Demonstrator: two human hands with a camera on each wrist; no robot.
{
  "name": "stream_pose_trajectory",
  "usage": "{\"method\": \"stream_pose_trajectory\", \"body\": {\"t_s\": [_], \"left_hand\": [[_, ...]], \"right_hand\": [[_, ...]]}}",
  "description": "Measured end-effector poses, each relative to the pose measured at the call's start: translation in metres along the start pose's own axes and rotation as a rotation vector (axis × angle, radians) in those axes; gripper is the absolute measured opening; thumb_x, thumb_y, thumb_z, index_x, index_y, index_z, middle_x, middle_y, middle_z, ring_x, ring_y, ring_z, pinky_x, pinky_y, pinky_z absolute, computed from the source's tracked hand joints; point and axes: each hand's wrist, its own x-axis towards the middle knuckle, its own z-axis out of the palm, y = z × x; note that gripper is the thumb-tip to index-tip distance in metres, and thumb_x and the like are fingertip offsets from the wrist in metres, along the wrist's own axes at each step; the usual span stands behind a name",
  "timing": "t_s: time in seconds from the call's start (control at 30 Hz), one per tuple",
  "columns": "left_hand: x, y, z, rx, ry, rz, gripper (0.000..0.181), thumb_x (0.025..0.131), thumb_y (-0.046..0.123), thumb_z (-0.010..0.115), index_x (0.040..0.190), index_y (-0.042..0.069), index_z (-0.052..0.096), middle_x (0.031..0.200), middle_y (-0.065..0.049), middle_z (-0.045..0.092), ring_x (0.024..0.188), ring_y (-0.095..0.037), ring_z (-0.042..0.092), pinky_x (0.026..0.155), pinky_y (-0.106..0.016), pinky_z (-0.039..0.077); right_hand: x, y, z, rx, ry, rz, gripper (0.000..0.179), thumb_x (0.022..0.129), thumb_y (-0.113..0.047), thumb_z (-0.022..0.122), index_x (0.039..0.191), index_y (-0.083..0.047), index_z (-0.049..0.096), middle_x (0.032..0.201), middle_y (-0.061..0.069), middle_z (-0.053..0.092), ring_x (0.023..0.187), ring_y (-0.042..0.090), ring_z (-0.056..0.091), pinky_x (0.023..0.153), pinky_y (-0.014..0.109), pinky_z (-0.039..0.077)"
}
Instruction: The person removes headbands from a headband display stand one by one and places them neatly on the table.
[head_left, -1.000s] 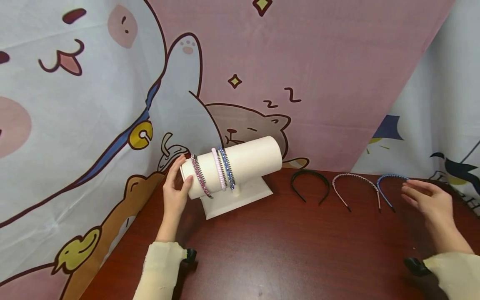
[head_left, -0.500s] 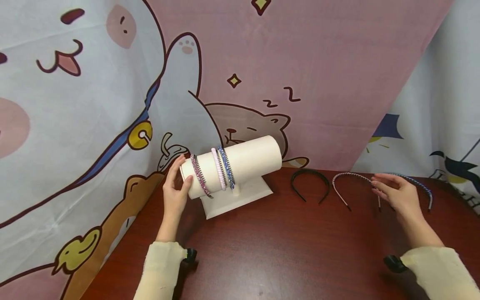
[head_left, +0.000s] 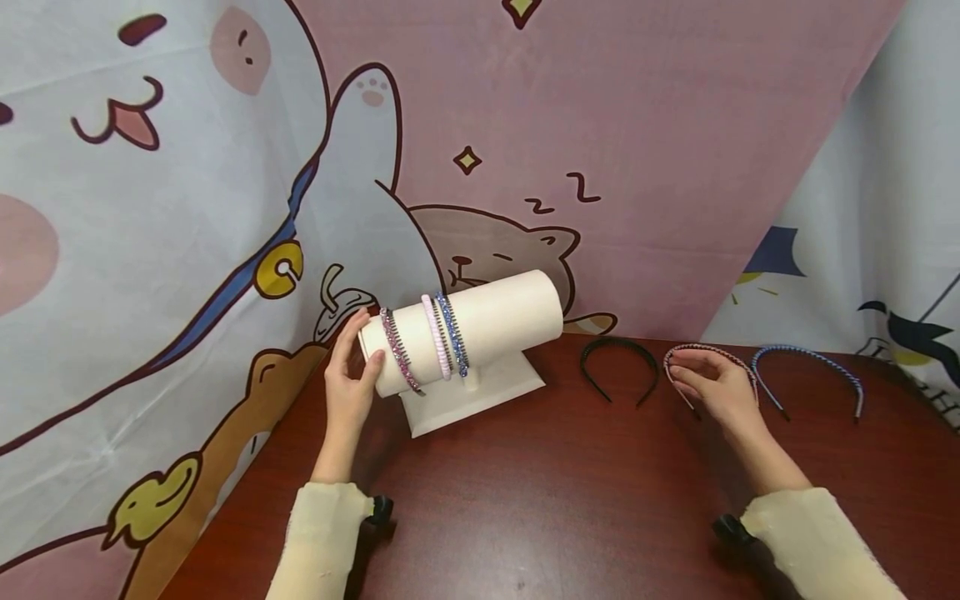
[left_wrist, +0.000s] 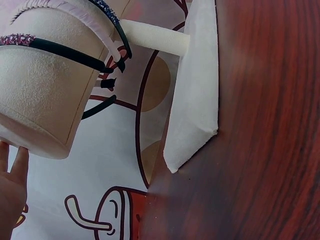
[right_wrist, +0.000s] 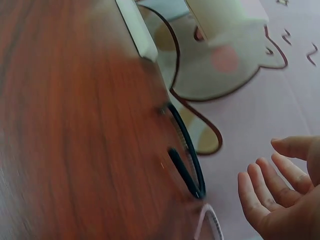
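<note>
A white roll-shaped display stand (head_left: 506,312) carries three headbands: a glittery pink one (head_left: 400,350), a pale pink one (head_left: 435,337) and a glittery blue one (head_left: 452,333). My left hand (head_left: 348,392) grips the roll's left end between thumb and fingers; in the left wrist view its fingertips (left_wrist: 20,162) meet the end rim. Over a braided pink headband (head_left: 697,346) on the table hovers my right hand (head_left: 723,396), hiding part of that band. The right wrist view shows this hand's fingers (right_wrist: 255,190) loosely bent, with nothing between them.
Left of the right hand, a black headband (head_left: 618,340) lies on the reddish-brown wooden table (head_left: 570,517). A blue headband (head_left: 806,349) lies to its right. Cartoon-printed cloth (head_left: 660,167) hangs right behind the table's back edge.
My right hand has moved left, from the blue headband to over the braided pink one, uncovering the blue one. My left hand stays on the roll's end.
</note>
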Motion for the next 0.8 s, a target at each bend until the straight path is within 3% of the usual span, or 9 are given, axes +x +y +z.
{"method": "stream_pose_trajectory", "body": {"t_s": [0.23,0.37,0.57,0.8], "left_hand": [[0.000,0.001,0.001,0.002,-0.002,0.002,0.050,0.087,-0.008,0.063,0.136,-0.008,0.054,0.150,-0.022,0.048,0.136,-0.013,0.050,0.108,-0.014,0.041],[0.000,0.000,0.002,-0.006,-0.003,0.005,0.050,0.087,-0.008,0.063,0.136,-0.008,0.054,0.149,-0.023,0.048,0.135,-0.011,0.050,0.108,-0.014,0.041],[0.000,0.000,0.001,-0.005,-0.001,-0.001,0.050,0.087,-0.008,0.063,0.136,-0.008,0.053,0.149,-0.026,0.047,0.133,-0.006,0.050,0.107,-0.013,0.041],[0.000,0.002,0.000,0.005,-0.005,-0.002,0.051,0.087,-0.008,0.062,0.137,-0.009,0.052,0.149,-0.027,0.047,0.133,-0.002,0.049,0.106,-0.011,0.041]], "right_hand": [[-0.003,0.002,0.039,-0.242,-0.055,0.025,0.029,0.095,-0.008,0.064,0.123,0.002,0.061,0.101,-0.019,0.069,0.092,-0.007,0.067,0.079,0.018,0.058],[-0.004,0.001,0.063,-0.330,-0.079,0.050,0.042,0.095,-0.015,0.066,0.129,0.008,0.056,0.109,-0.007,0.070,0.093,-0.007,0.066,0.082,0.021,0.059],[-0.002,0.006,0.097,-0.355,-0.118,0.042,0.040,0.094,-0.014,0.067,0.127,0.007,0.058,0.124,0.027,0.064,0.091,-0.007,0.064,0.082,0.020,0.058],[-0.002,0.012,0.131,-0.361,-0.160,0.017,0.035,0.092,-0.013,0.069,0.123,0.003,0.064,0.122,0.024,0.067,0.098,0.011,0.067,0.081,0.017,0.055]]}}
